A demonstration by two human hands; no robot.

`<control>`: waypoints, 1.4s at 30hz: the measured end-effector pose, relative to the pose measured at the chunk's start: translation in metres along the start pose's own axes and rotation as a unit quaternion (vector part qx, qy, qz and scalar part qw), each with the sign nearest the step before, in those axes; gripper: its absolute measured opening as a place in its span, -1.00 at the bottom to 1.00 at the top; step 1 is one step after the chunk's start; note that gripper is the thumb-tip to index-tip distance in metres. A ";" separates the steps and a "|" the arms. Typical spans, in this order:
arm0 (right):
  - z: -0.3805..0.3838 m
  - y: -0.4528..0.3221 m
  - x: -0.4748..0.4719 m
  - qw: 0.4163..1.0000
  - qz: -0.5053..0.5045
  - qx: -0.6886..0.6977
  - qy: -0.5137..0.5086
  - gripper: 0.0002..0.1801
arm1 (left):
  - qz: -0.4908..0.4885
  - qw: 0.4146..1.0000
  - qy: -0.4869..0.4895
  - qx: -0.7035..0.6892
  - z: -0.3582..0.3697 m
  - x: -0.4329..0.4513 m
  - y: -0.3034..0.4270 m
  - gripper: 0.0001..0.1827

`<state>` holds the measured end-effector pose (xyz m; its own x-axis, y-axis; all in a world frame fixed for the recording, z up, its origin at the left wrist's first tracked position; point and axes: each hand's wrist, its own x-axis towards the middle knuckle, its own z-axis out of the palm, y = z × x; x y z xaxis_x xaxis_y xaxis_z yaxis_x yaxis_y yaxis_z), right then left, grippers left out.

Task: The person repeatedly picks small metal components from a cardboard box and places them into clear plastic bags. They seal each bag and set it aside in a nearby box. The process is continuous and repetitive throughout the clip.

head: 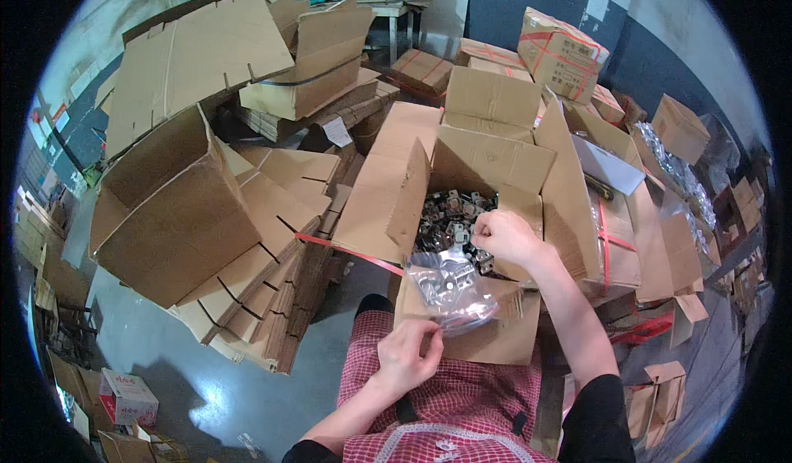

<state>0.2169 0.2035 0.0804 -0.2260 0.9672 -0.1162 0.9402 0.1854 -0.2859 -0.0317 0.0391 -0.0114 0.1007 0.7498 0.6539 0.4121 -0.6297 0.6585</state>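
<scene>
A clear plastic bag [442, 287] with several small metal parts inside lies on the front flap [495, 342] of an open cardboard box. My left hand [408, 353] pinches the bag's near edge between thumb and forefinger. Inside the box, a heap of small metal fittings [448, 209] spreads between the cardboard walls. Over the right side of this heap is my right hand [504, 235], its fingers curled down; whether they hold a fitting is hidden.
Flattened cardboard cartons [266, 290] are stacked at left, with an open empty carton [179, 215] on top. At right, another open box [603, 123] carries a white sheet [609, 165] and a yellow-and-black tool [599, 188]. A strapped carton [560, 58] stands farther back.
</scene>
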 end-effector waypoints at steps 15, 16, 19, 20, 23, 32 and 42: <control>0.020 0.002 0.008 0.970 -0.119 -0.177 0.118 -0.75 | -0.038 0.999 -0.002 -0.011 -0.010 -0.003 -0.002 -0.82; 0.017 -0.001 -0.010 0.960 -0.144 -0.153 0.182 -0.77 | -0.057 0.998 -0.004 -0.018 -0.013 -0.004 -0.002 -0.81; 0.012 -0.004 -0.067 0.921 -0.202 -0.157 0.296 -0.83 | -0.086 0.996 -0.003 0.006 -0.023 -0.006 -0.003 -0.82; 0.012 -0.003 -0.084 0.910 -0.211 -0.172 0.313 -0.85 | -0.081 0.997 0.006 -0.017 -0.024 -0.006 -0.004 -0.82; 0.021 0.001 -0.133 0.925 -0.202 -0.194 0.257 -0.85 | -0.067 0.998 0.018 -0.003 -0.025 -0.006 -0.006 -0.83; 0.027 0.020 -0.170 0.973 -0.100 -0.055 0.202 -0.71 | -0.090 0.996 -0.004 -0.006 -0.014 -0.008 0.002 -0.83; 0.034 0.028 -0.171 0.995 -0.031 0.028 0.087 -0.64 | -0.094 0.995 -0.023 0.016 -0.017 -0.008 0.010 -0.86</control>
<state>0.2731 0.0369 0.0600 -0.2299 0.9708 0.0683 0.9090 0.2393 -0.3414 -0.0440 0.0234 -0.0034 0.0598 0.8625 0.5025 0.4569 -0.4712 0.7545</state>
